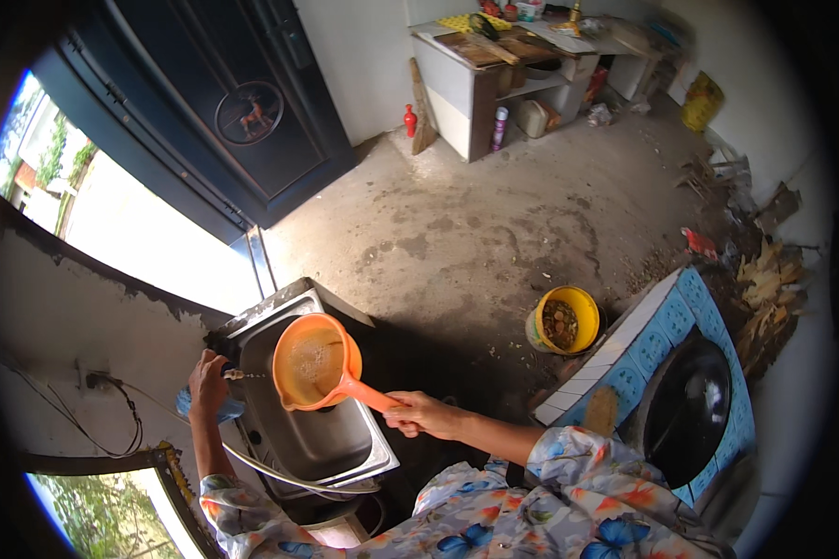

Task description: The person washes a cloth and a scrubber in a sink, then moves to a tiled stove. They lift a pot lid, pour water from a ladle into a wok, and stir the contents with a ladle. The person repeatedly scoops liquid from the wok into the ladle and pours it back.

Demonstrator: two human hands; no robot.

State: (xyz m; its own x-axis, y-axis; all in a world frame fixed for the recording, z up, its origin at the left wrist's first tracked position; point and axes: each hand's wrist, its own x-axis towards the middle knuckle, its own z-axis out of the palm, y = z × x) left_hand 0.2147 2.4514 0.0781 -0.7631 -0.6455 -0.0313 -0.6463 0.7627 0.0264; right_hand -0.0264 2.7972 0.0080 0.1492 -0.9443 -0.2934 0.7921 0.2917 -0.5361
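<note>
My right hand (423,414) grips the handle of an orange plastic water dipper (370,395). Its bowl is held over the stainless steel sink (342,447) and contains cloudy, bubbly water (314,360). On the sink's wall side, my left hand (208,381) is closed around the water tap (233,374), partly covering it. Drops of water show between the spout and the dipper's rim. Something blue and translucent (232,409) sits just behind my left wrist; its kind is unclear.
A pale hose (280,475) curves along the sink's near edge. To the right stands a blue-tiled stove (626,381) with a black wok (692,412). A yellow bucket (587,307) holding scraps is on the floor. Beyond are a dark door (307,147) and a cluttered counter (454,91).
</note>
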